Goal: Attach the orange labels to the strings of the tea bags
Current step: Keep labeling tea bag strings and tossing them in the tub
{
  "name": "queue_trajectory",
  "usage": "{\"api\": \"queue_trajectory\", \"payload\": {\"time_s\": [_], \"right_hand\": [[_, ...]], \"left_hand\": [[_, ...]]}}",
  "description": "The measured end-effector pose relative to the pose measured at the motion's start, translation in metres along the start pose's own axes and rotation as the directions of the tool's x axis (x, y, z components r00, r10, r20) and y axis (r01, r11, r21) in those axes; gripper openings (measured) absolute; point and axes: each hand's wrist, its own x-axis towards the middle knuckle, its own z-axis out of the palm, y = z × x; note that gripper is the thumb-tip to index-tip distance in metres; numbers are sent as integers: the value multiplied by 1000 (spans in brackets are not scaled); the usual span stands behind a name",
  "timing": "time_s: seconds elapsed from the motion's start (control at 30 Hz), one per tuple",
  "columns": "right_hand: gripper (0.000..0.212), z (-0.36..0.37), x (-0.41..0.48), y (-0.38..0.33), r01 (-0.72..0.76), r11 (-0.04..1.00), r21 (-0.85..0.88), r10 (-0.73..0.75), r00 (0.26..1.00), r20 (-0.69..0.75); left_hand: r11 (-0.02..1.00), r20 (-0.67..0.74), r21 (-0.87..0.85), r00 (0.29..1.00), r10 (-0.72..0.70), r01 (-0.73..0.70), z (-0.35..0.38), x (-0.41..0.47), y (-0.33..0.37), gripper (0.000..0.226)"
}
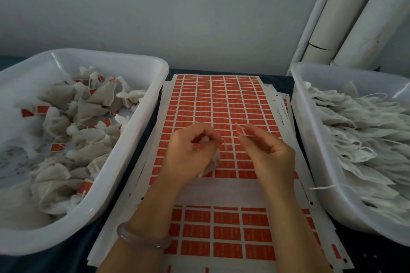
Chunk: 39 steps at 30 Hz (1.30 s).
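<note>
A sheet of orange labels lies on the table between two tubs. My left hand is curled over it and holds a white tea bag that hangs below the palm. The bag's string end sticks out to the right of my fingers. My right hand pinches a single peeled orange label between thumb and forefinger, a short way right of the string. A gap shows between label and string.
A white tub on the left holds several tea bags with orange labels. A white tub on the right holds several unlabelled tea bags with loose strings. More label sheets are stacked under the top one. White pipes stand at the back right.
</note>
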Motion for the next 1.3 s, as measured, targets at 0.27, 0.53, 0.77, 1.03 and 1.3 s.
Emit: {"api": "queue_trajectory", "payload": {"time_s": [0.27,0.53,0.77,1.03,1.3], "right_hand": [[6,2,-1,-2,-113,982,149,125,990,-72],[48,5,-3,-2,-183,934,307,196,981,-13],[10,0,-2,-3,-266,841,471,258,962,83],[20,6,-6,-5,-298,879,373,266,954,135],[28,5,-4,-6,-343,870,354,325,939,112]], "left_hand": [[932,20,-260,967,-255,251,0,0,7,25],[740,160,-493,883,-440,458,2,2,1,31],[791,187,-422,896,-402,443,5,0,-3,35],[855,203,-413,947,-250,314,7,-2,-1,47],[864,275,-418,946,-173,280,9,-4,1,55]]}}
